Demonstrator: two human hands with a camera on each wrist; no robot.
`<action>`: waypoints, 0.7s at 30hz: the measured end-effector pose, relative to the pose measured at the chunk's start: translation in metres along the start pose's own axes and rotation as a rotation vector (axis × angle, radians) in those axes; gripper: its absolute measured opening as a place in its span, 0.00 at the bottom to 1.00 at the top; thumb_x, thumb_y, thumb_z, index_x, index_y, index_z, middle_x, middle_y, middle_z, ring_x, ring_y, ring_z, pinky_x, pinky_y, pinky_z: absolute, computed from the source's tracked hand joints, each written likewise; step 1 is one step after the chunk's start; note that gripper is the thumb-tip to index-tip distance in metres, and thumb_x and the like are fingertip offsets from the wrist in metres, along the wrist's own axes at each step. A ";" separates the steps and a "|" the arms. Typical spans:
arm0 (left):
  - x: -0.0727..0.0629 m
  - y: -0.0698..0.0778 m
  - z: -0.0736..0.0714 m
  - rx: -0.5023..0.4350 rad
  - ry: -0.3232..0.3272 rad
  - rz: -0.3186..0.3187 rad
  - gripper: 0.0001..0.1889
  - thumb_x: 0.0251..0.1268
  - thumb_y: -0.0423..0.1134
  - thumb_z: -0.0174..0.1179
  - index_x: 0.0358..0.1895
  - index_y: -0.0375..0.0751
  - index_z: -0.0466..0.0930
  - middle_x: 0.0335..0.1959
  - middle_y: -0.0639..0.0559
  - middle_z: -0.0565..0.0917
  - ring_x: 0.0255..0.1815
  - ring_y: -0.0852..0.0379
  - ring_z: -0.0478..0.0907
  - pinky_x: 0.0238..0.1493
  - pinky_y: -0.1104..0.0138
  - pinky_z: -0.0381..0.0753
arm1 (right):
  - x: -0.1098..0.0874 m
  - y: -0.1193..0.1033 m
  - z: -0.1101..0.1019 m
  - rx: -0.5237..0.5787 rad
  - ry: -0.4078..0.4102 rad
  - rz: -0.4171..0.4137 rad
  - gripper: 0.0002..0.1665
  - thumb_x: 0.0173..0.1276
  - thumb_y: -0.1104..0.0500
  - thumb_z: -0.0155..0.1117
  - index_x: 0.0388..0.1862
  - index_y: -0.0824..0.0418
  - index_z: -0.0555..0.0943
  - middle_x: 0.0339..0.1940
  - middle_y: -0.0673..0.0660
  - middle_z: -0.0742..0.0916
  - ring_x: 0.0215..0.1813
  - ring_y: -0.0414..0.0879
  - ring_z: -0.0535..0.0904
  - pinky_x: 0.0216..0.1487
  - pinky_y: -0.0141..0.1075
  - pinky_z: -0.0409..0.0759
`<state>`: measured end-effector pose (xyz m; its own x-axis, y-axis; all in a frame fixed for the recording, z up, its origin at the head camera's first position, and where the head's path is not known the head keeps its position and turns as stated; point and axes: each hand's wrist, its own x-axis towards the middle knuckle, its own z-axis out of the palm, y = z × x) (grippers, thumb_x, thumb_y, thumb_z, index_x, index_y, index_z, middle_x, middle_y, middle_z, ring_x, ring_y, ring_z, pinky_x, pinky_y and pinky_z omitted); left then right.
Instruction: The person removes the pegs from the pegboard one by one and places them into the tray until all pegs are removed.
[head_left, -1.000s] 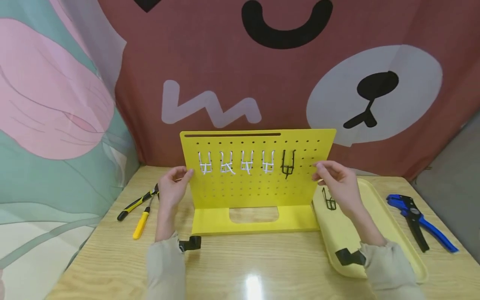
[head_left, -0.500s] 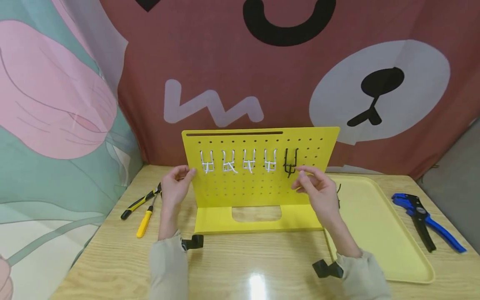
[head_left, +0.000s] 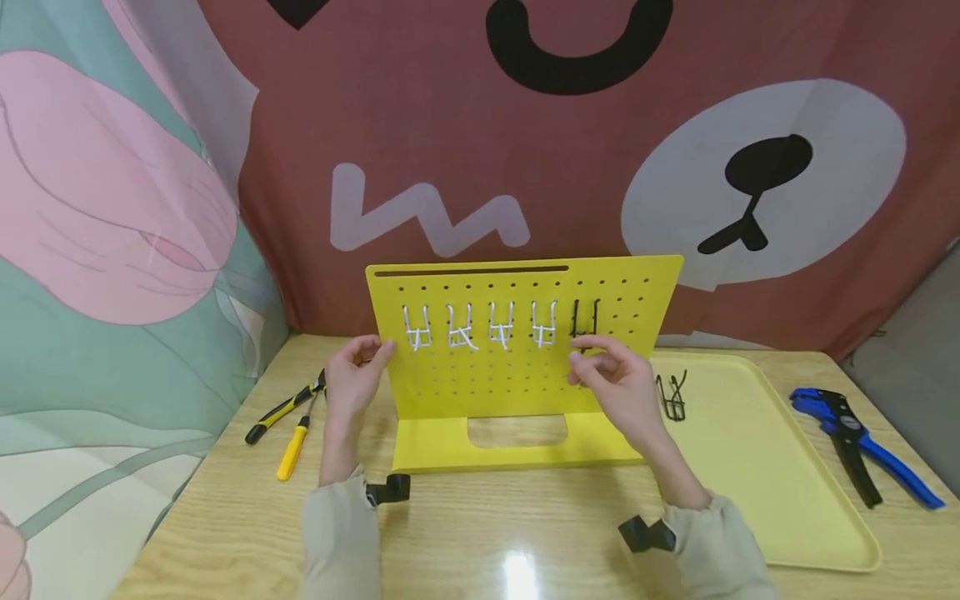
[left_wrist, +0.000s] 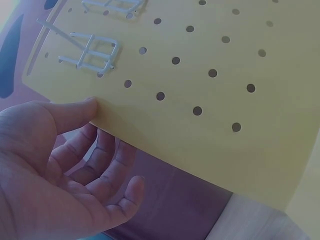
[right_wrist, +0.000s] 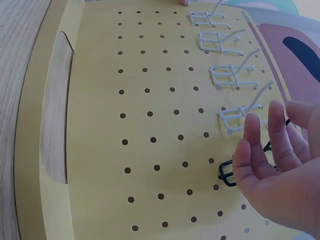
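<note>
A yellow pegboard (head_left: 450,403) stands upright on its base. A row of several white wire hooks (head_left: 543,327) hangs on it, with one black wire hook (head_left: 596,317) at the right end. My left hand (head_left: 352,379) pinches the board's left edge, thumb (left_wrist: 75,114) in front and the other fingers behind. My right hand (head_left: 618,396) is at the black hook, thumb and fingertips gripping its projecting prong. Those fingers partly cover the hook in the right wrist view.
On the right, a pale yellow tray (head_left: 772,475) holds another black wire hook (head_left: 675,412). Beyond it lies a blue-and-black wire stripper (head_left: 847,429). Yellow-and-black pliers (head_left: 281,412) and a yellow-handled screwdriver (head_left: 293,452) lie left of the board. A printed cloth hangs behind.
My right hand has moved left from the board's right edge to the black hook and now grips it. My left hand has stayed on the left edge.
</note>
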<state>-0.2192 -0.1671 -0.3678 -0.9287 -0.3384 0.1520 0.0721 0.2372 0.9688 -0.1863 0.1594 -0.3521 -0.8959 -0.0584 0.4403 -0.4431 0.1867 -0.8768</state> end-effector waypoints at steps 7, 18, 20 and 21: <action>-0.001 0.000 0.000 0.006 -0.007 -0.005 0.12 0.63 0.38 0.64 0.44 0.32 0.80 0.36 0.48 0.79 0.38 0.57 0.73 0.39 0.69 0.71 | 0.001 0.007 0.000 -0.021 0.042 0.029 0.13 0.67 0.63 0.64 0.47 0.71 0.80 0.30 0.54 0.87 0.33 0.42 0.82 0.37 0.33 0.80; -0.001 -0.001 -0.001 0.003 -0.014 -0.023 0.12 0.64 0.39 0.64 0.44 0.33 0.80 0.37 0.47 0.80 0.38 0.56 0.74 0.41 0.68 0.71 | 0.000 0.006 -0.003 -0.014 0.062 0.090 0.15 0.70 0.60 0.61 0.48 0.71 0.81 0.36 0.49 0.87 0.36 0.40 0.82 0.38 0.32 0.80; -0.001 0.000 -0.001 0.001 -0.017 -0.020 0.13 0.64 0.39 0.64 0.44 0.33 0.80 0.37 0.47 0.80 0.39 0.56 0.74 0.42 0.68 0.71 | 0.001 0.006 -0.004 -0.010 0.060 0.096 0.15 0.70 0.60 0.61 0.49 0.71 0.81 0.38 0.48 0.87 0.36 0.41 0.82 0.38 0.32 0.80; -0.001 0.000 -0.001 0.000 -0.019 -0.019 0.13 0.64 0.40 0.64 0.44 0.33 0.80 0.37 0.47 0.80 0.40 0.55 0.74 0.42 0.67 0.71 | 0.001 0.006 -0.004 -0.007 0.060 0.099 0.15 0.70 0.60 0.61 0.49 0.70 0.81 0.38 0.49 0.87 0.36 0.40 0.82 0.38 0.32 0.80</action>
<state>-0.2180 -0.1677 -0.3678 -0.9365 -0.3258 0.1295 0.0540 0.2308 0.9715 -0.1894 0.1642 -0.3559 -0.9316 0.0196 0.3629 -0.3524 0.1957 -0.9151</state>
